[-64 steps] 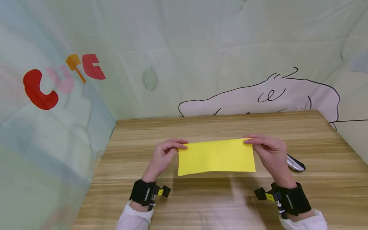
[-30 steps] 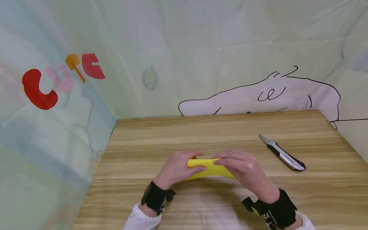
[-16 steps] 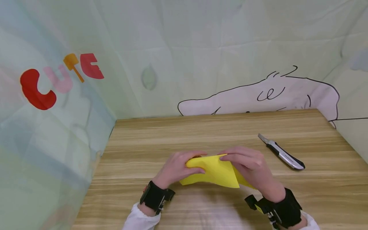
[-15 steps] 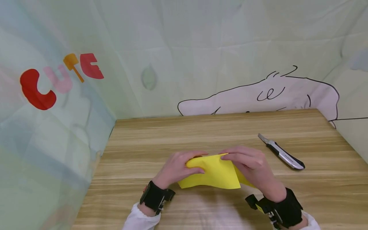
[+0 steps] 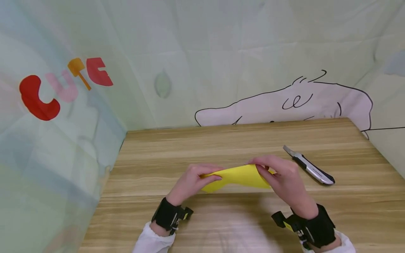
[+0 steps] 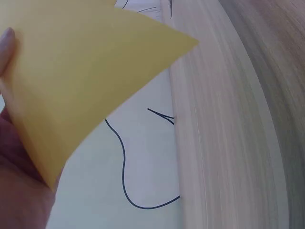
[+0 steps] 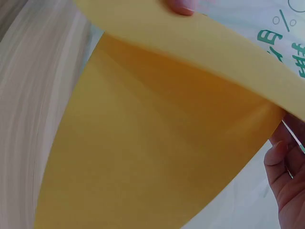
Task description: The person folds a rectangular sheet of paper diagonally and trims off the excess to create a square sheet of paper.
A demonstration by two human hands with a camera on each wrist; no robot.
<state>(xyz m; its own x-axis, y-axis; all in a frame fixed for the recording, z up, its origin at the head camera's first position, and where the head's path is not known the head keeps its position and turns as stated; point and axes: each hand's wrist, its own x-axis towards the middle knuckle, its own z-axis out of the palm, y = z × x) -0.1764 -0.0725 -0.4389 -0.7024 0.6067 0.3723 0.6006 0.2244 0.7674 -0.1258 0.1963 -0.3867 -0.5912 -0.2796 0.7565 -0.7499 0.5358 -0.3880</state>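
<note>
A yellow sheet of paper [image 5: 242,176] is held up above the wooden table in the head view, folded over and bowed between the hands. My left hand [image 5: 190,182] pinches its left end, thumb in front and fingers behind. On the other side my right hand [image 5: 286,177] pinches the upper right part, with the thumb towards the camera. The left wrist view shows one flat corner of the yellow paper [image 6: 90,62] jutting out. In the right wrist view the paper [image 7: 152,138] has one layer bent over another, with a gap between them.
A utility knife [image 5: 311,168] with a silver and black handle lies on the table [image 5: 177,147], right of the hands, its blade pointing to the back left. A printed cloth [image 5: 142,70] hangs behind and at the left of the table.
At first the paper hung flat, held by both upper corners. The hands came together and bent it over. Since then the right hand has moved slightly up and right, drawing the fold longer.
</note>
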